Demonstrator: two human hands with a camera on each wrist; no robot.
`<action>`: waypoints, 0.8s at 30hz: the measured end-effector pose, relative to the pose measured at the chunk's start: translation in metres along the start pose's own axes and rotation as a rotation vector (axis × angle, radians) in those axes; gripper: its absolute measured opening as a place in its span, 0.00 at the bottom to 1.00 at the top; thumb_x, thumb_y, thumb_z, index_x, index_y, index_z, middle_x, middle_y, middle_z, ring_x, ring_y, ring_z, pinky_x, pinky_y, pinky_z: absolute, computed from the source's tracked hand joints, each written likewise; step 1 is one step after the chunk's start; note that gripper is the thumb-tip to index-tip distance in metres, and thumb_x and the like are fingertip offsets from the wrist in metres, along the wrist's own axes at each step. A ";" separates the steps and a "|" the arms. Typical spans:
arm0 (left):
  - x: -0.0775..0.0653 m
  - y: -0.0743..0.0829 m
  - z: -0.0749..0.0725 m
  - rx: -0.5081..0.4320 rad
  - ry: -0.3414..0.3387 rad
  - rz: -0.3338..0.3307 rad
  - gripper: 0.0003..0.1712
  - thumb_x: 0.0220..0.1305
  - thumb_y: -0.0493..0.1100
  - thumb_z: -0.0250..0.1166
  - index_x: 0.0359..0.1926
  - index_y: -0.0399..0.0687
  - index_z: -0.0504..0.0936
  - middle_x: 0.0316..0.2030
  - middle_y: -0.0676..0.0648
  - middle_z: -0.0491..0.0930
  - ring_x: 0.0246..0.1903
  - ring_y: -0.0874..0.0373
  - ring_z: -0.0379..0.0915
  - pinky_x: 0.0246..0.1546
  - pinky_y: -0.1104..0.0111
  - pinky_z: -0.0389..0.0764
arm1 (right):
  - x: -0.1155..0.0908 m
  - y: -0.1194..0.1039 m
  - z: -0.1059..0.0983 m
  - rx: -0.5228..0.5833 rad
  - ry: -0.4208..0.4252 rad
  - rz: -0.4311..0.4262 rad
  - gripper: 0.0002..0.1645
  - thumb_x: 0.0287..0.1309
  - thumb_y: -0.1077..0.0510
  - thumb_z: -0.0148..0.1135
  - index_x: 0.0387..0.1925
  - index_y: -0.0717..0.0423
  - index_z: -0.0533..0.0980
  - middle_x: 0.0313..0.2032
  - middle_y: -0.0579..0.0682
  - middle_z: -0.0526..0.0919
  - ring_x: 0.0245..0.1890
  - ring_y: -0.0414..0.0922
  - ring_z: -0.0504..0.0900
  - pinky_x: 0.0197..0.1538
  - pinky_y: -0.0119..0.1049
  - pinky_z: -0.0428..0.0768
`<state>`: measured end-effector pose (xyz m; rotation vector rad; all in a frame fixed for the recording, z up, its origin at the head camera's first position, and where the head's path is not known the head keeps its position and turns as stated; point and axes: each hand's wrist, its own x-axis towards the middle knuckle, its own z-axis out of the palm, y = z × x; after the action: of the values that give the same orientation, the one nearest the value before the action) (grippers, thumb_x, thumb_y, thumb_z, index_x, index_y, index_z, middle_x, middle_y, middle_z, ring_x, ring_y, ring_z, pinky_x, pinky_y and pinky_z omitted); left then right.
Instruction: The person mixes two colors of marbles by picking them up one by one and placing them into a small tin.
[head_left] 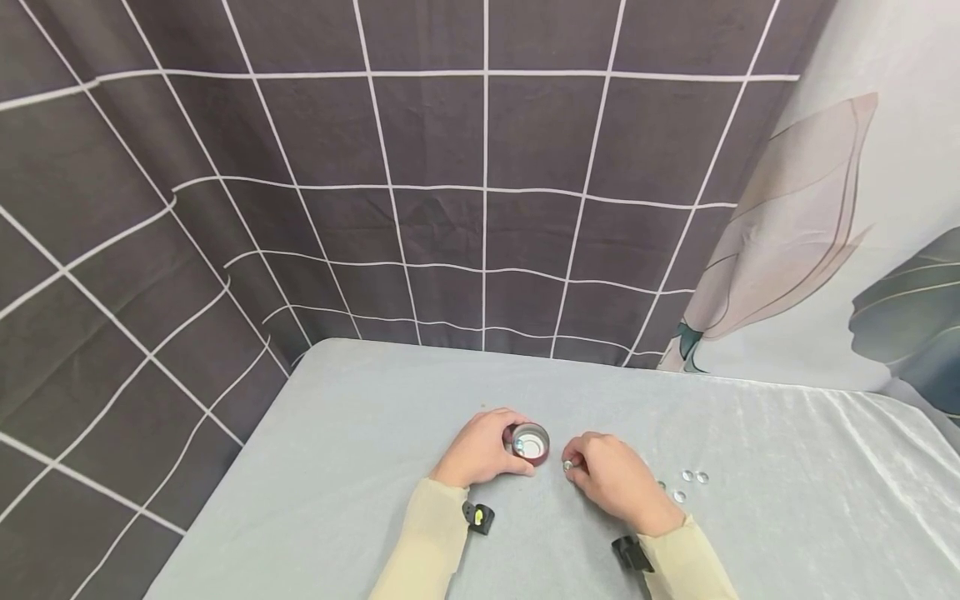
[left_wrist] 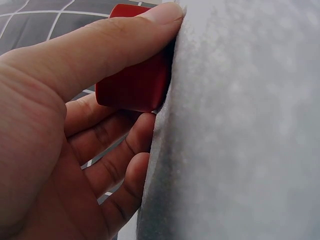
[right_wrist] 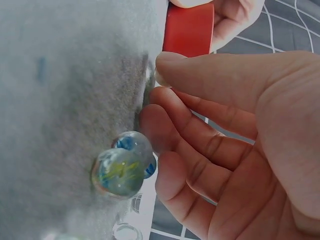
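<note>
My left hand (head_left: 480, 450) grips a small round red container (head_left: 537, 462) from its left side, thumb in front and fingers behind. It is open at the top with a silvery inside, and a bluish marble (head_left: 519, 446) shows in it. In the left wrist view its smooth red wall (left_wrist: 134, 85) sits low at the cloth. Just right of the container, my right hand (head_left: 617, 479) pinches a clear glass marble (head_left: 567, 466) between thumb and fingertips. The right wrist view shows that marble mostly hidden by the thumb.
Several clear glass marbles (head_left: 687, 476) lie on the pale cloth right of my right hand; some in the right wrist view have blue and yellow swirls (right_wrist: 119, 172). The cloth-covered table (head_left: 360, 425) meets a dark gridded curtain (head_left: 435, 225) behind and at left.
</note>
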<state>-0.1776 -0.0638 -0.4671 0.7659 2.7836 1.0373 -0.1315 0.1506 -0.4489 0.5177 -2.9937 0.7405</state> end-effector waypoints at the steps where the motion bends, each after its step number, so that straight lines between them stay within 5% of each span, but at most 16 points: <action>1: 0.000 0.000 0.000 0.000 -0.002 -0.003 0.33 0.40 0.49 0.85 0.51 0.51 0.85 0.43 0.57 0.83 0.38 0.68 0.74 0.48 0.69 0.74 | 0.000 0.000 0.000 -0.001 0.002 0.001 0.08 0.48 0.65 0.74 0.28 0.52 0.82 0.25 0.39 0.77 0.26 0.36 0.73 0.35 0.39 0.77; 24: 0.000 0.001 -0.001 0.001 0.000 -0.005 0.33 0.40 0.49 0.85 0.50 0.50 0.85 0.45 0.55 0.84 0.45 0.64 0.77 0.52 0.68 0.74 | 0.000 -0.001 -0.003 -0.005 0.086 -0.015 0.07 0.49 0.64 0.76 0.29 0.52 0.84 0.24 0.38 0.78 0.25 0.34 0.73 0.33 0.37 0.76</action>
<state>-0.1778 -0.0637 -0.4660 0.7585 2.7850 1.0344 -0.1318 0.1516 -0.4456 0.4947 -2.9086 0.7351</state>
